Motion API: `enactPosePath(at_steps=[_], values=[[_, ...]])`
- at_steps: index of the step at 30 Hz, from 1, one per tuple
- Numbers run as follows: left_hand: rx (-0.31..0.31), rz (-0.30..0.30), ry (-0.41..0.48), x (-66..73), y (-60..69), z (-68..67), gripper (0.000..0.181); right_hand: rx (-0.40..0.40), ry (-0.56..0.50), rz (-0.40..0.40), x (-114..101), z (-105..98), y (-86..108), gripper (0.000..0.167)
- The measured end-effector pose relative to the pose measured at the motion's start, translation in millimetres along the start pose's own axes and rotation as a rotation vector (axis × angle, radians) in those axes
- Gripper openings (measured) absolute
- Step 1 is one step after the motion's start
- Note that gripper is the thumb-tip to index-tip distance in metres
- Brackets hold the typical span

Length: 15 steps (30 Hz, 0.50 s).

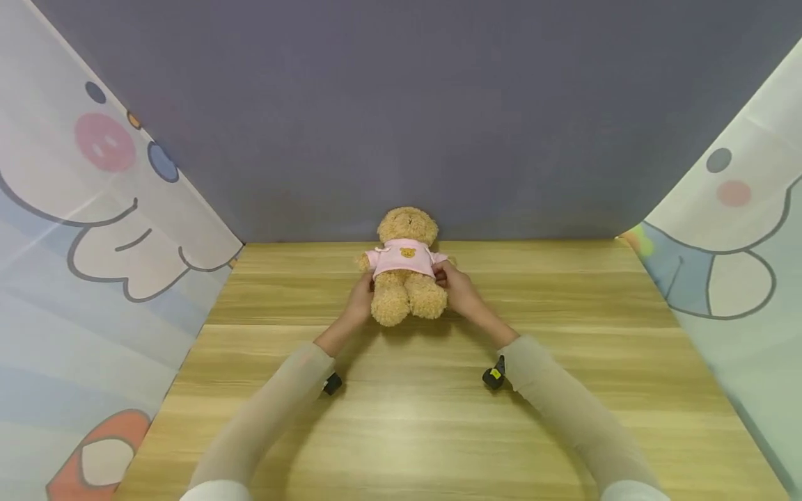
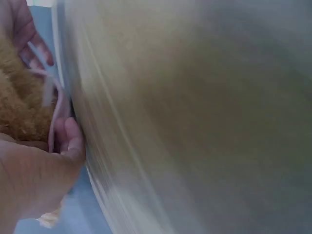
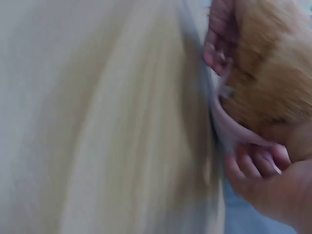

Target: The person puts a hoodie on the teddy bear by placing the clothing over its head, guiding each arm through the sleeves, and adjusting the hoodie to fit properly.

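A tan teddy bear (image 1: 391, 303) in a pink shirt (image 1: 395, 260) with a small bear face on its chest is held face up near the table's far edge. My left hand (image 1: 360, 298) grips the shirt's hem on one side of the bear. On the other side, my right hand (image 1: 460, 287) pinches the hem between thumb and curled fingers. Both wrist views show the pink hem (image 3: 229, 124) standing off the plush body, with a pale tag inside. Parts of the left fingers are hidden behind the bear in the head view.
The wooden table (image 1: 413, 417) lies under both forearms. A dark grey panel (image 1: 407, 118) rises behind its far edge. Cartoon-printed sheets (image 1: 50, 334) flank the table on both sides. Black wrist devices (image 1: 493, 377) hang below the sleeves.
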<state>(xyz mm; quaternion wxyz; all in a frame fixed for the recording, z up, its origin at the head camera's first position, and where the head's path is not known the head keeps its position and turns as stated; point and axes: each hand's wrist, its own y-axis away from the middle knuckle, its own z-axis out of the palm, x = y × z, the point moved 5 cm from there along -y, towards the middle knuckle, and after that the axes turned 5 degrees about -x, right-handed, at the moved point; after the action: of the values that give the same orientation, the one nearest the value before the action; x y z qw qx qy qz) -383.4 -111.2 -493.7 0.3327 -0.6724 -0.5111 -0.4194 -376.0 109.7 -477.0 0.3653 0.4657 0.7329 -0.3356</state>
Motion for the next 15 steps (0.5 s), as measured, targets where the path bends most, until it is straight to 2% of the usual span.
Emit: enactPosePath(at_steps=[2,4,8,11,13,14,15], values=[[0.020,0.024,-0.026,2.3,-2.9,-1.6,0.044,0.103,0.016,-0.008,-1.9,0.3,-3.1,0.023],[0.020,0.045,-0.103,5.7,-4.6,-4.4,0.040,0.176,0.064,-0.001,-2.7,-1.3,-5.5,0.019],[-0.016,0.031,-0.255,12.2,-3.5,-12.8,0.033,0.231,0.176,0.003,-3.6,-7.7,-8.1,0.018],[-0.061,0.019,-0.298,17.7,-1.2,-17.2,0.028,0.210,0.245,-0.018,-4.1,-10.3,-8.9,0.013],[-0.070,0.032,-0.327,22.0,0.2,-18.2,0.024,0.168,0.240,-0.020,-2.8,-10.9,-7.8,0.008],[-0.074,0.035,-0.341,23.3,1.0,-18.0,0.024,0.092,0.085,0.002,-0.5,-8.9,-8.0,0.011],[-0.070,0.038,-0.345,24.5,2.1,-17.8,0.025,0.053,0.014,0.010,1.7,-9.0,-6.2,0.016]])
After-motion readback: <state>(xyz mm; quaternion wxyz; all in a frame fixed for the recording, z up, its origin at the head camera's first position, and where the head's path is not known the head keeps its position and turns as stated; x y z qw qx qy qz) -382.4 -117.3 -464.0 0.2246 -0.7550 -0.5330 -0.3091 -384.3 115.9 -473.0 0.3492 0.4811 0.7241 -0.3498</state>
